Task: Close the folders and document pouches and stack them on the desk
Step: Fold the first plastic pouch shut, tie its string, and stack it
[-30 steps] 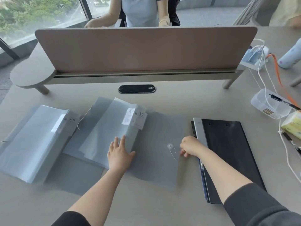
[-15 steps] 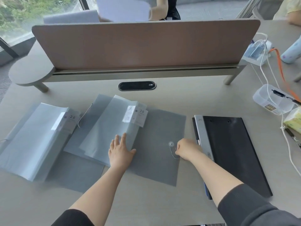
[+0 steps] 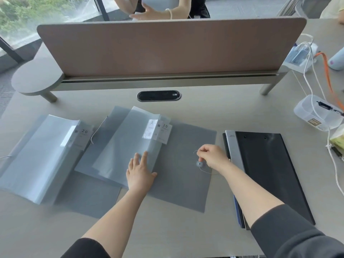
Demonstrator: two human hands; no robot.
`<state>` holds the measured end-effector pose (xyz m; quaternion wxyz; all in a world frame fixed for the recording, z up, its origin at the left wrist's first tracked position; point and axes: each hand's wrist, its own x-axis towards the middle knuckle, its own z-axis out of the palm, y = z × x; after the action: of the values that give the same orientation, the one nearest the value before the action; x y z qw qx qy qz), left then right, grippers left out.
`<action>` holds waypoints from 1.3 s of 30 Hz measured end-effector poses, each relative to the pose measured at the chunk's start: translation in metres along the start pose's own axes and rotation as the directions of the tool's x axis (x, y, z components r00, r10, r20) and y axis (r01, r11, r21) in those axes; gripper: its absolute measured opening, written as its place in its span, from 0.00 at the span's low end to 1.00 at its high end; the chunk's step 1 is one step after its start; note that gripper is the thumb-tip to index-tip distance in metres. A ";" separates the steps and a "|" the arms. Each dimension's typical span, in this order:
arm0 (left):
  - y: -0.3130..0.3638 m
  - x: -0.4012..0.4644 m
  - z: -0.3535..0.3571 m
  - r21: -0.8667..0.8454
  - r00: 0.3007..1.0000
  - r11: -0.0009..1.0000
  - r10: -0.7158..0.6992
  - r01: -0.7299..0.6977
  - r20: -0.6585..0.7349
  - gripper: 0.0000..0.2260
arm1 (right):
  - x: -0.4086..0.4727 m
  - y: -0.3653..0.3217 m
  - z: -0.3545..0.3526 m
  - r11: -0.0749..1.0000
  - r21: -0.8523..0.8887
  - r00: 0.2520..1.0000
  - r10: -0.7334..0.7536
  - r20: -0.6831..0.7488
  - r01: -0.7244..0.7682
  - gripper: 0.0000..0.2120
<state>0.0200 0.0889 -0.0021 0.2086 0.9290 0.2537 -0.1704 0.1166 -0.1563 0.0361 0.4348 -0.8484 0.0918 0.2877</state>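
A grey translucent folder (image 3: 178,181) lies open in the middle of the desk, its clear sleeves (image 3: 128,146) fanned to the left. My left hand (image 3: 139,174) presses flat on the lower edge of those sleeves, fingers apart. My right hand (image 3: 212,155) pinches the thin closure string (image 3: 205,171) just above the round button (image 3: 199,164) on the folder's right cover. A second open clear folder (image 3: 42,155) lies at the left. A stack of shut dark folders (image 3: 264,170) lies at the right, under my right forearm.
A brown divider screen (image 3: 167,47) on a raised shelf runs across the back, with a black cable port (image 3: 159,95) below it. A clear plastic box (image 3: 314,114), white cables, an orange cable and a tissue pack (image 3: 337,138) crowd the right edge. Another person's hands show behind the screen.
My right hand has moved left from the folder's right edge and risen above the button, drawing the string with it. My left hand has stayed flat on the sleeves.
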 end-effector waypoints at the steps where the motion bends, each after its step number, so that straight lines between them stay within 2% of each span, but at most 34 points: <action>1: 0.000 0.000 0.000 0.001 1.000 1.000 0.002 -0.002 -0.002 0.40 | -0.001 -0.001 -0.002 1.000 -0.027 0.999 0.005 0.038 -0.004 0.05; 5: -0.001 -0.001 -0.001 0.013 1.000 1.000 0.002 -0.001 -0.020 0.39 | -0.010 -0.006 -0.018 0.947 -0.320 0.953 0.123 0.276 -0.030 0.04; 9: 0.000 -0.001 -0.001 0.004 1.000 1.000 -0.015 0.015 -0.016 0.39 | -0.019 -0.011 -0.033 0.886 -0.462 0.812 0.286 0.509 -0.022 0.08; 11: 0.001 -0.001 -0.001 0.002 1.000 1.000 -0.018 0.018 -0.015 0.39 | -0.025 -0.012 -0.037 0.815 -0.579 0.770 0.388 0.507 -0.029 0.07; 13: 0.001 -0.001 -0.002 -0.003 1.000 1.000 -0.021 0.021 -0.012 0.39 | -0.032 -0.011 -0.039 0.725 -0.689 0.773 0.452 0.446 -0.026 0.06; 15: 0.002 -0.002 -0.003 -0.008 1.000 1.000 -0.019 0.019 -0.008 0.39 | -0.037 -0.011 -0.038 0.657 -0.754 0.810 0.450 0.377 -0.014 0.04; 18: 0.002 -0.002 -0.004 -0.008 1.000 1.000 -0.016 0.016 -0.003 0.39 | -0.034 -0.007 -0.033 0.646 -0.762 0.935 0.294 0.196 -0.043 0.07; 20: 0.002 -0.003 -0.005 -0.005 1.000 1.000 -0.013 0.013 -0.001 0.39 | -0.029 -0.002 -0.027 0.696 -0.714 0.986 0.162 0.043 -0.083 0.08; 22: 0.002 -0.004 -0.006 -0.006 1.000 1.000 -0.010 0.010 -0.007 0.39 | -0.025 0.002 -0.021 0.770 -0.628 0.994 0.101 -0.050 -0.110 0.09; 26: 0.001 -0.006 -0.006 -0.009 1.000 1.000 -0.007 0.007 -0.008 0.39 | -0.019 0.016 -0.010 0.860 -0.487 0.988 0.121 -0.095 -0.152 0.07; 29: -0.001 -0.006 -0.006 -0.018 1.000 1.000 -0.003 0.003 -0.020 0.38 | -0.015 0.025 -0.003 0.953 -0.200 0.964 0.192 -0.184 -0.228 0.04; 31: -0.004 -0.005 -0.005 -0.019 1.000 1.000 0.003 -0.003 -0.030 0.37 | -0.013 0.025 -0.001 0.961 0.002 0.938 0.269 -0.221 -0.275 0.03; 34: -0.008 -0.004 -0.004 -0.009 0.999 1.000 0.018 -0.019 -0.041 0.35 | -0.009 0.022 0.003 0.916 0.232 0.901 0.375 -0.215 -0.326 0.05; 39: -0.009 -0.002 -0.004 -0.010 0.999 1.000 0.017 -0.017 -0.048 0.34 | -0.006 0.018 0.006 0.872 0.316 0.862 0.451 -0.229 -0.373 0.05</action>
<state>0.0140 0.0970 -0.0008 0.2085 0.9339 0.2516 -0.1450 0.1016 -0.1632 0.0247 0.4517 -0.7770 0.3734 0.2298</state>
